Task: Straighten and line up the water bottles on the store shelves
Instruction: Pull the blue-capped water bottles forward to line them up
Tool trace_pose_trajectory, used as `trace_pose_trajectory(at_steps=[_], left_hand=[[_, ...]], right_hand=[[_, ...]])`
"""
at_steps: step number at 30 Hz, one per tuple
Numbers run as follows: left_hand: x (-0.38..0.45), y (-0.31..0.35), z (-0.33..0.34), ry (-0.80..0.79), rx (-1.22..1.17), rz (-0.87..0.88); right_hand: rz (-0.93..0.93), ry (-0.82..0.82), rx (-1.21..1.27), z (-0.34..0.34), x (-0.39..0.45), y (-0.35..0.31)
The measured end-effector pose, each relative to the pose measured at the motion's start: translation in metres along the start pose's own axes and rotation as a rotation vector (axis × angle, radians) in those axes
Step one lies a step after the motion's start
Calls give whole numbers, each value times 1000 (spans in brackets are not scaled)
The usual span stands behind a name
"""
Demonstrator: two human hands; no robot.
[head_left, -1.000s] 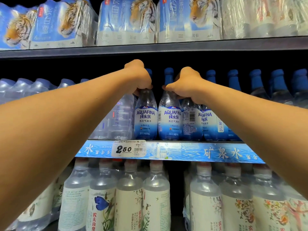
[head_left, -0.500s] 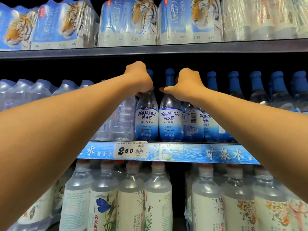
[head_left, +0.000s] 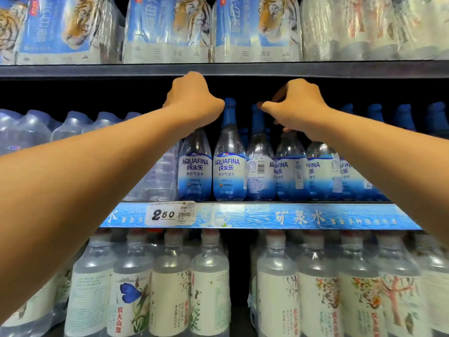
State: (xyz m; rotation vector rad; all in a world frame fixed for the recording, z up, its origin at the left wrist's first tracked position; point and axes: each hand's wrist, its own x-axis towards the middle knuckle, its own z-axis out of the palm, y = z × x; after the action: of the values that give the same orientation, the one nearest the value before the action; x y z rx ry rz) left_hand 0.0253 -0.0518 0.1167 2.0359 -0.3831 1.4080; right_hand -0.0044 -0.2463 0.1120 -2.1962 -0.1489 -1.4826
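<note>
A row of Aquafina bottles with blue caps and blue-white labels stands at the front of the middle shelf [head_left: 243,202]. My left hand [head_left: 192,100] is curled round the neck of the leftmost bottle [head_left: 194,166], hiding its cap. The second bottle [head_left: 229,164] stands free, label facing out. The third bottle [head_left: 260,166] shows its barcode side. My right hand [head_left: 298,105] grips the neck of the fourth bottle [head_left: 290,166], with its thumb stretched left toward the third bottle's cap.
More blue-capped bottles [head_left: 403,117] run off to the right. Clear shrink-wrapped packs [head_left: 73,127] fill the shelf's left side. Tiger-print packs [head_left: 167,30] sit on the upper shelf [head_left: 243,69]. White-labelled bottles [head_left: 209,288] stand below a 2.50 price tag [head_left: 170,214].
My right hand has left the second bottle and shifted right to a bottle further along. My left hand stays on the leftmost bottle. Both hands sit higher against the upper shelf.
</note>
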Motion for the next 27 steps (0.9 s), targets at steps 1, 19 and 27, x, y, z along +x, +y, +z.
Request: trace_pose_trajectory(at_steps=[1,19,27], left_hand=[[-2,4,1,18,-7,8],[-24,90,71,-176,-14,32],[-13,82,92,-221,273,56]], right_hand=[[7,-2,1,-7,0,5],[14,-9,-154,-17,17,67],[-24,-14,-224,15,23,69]])
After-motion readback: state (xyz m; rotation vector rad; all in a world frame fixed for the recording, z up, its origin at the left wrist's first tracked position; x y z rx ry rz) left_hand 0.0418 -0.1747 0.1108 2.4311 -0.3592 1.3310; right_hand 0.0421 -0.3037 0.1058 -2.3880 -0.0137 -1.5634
